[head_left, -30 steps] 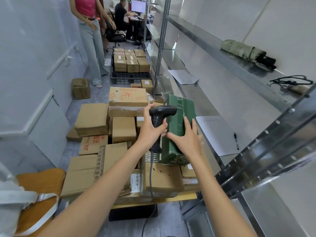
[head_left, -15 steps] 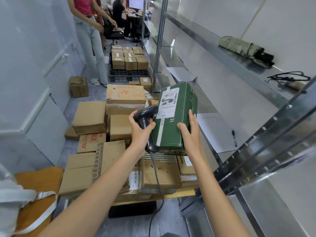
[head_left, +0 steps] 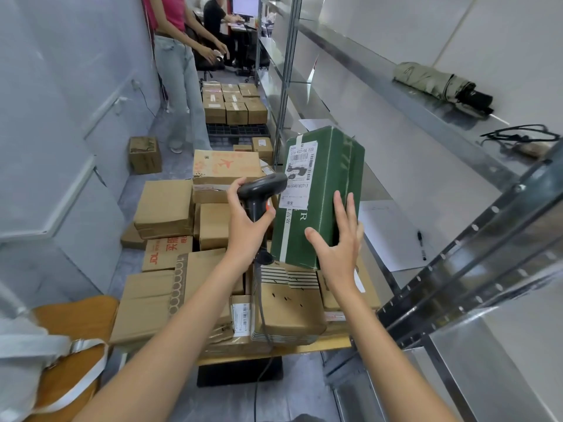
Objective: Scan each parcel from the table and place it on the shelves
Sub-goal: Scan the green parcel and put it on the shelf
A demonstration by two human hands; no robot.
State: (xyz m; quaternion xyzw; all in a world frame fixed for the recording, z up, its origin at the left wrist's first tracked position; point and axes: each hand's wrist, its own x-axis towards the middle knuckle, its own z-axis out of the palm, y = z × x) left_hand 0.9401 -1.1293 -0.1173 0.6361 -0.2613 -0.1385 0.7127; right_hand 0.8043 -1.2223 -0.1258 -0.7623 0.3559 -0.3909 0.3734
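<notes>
Green parcel (head_left: 323,196) held up tilted above the piled counter (head_left: 320,348), white shipping label (head_left: 300,178) facing the camera, far top corner leaning toward the metal shelves (head_left: 426,117) on the right. Right hand (head_left: 338,254) at the parcel's near lower corner, thumb on the labelled face, fingers (head_left: 342,214) straight up along the right edge, supporting rather than curled round. Left hand (head_left: 246,229) clenched round the handle of a black barcode scanner (head_left: 262,190), scanner head just beside the label's left edge, cable (head_left: 260,315) hanging down over the boxes and off the counter's front. Beneath: brown cardboard parcels (head_left: 164,208) stacked close, one with red print and a plane mark (head_left: 225,167), one marked JDL (head_left: 166,254), a striped box (head_left: 286,306) directly under the green parcel. On the shelf to the right, sheet of paper (head_left: 393,236) with a black pen (head_left: 421,245) lying on it; higher up, folded olive umbrella (head_left: 441,86) and a tangle of black cord (head_left: 521,135). Farther down the aisle, more small boxes on a dark pallet (head_left: 237,129), a lone box (head_left: 144,153) on the floor by the wall, a standing person in a pink top (head_left: 173,35), and a seated person (head_left: 216,22) at a monitor. Orange seat with a white strap (head_left: 70,345) at lower left.
</notes>
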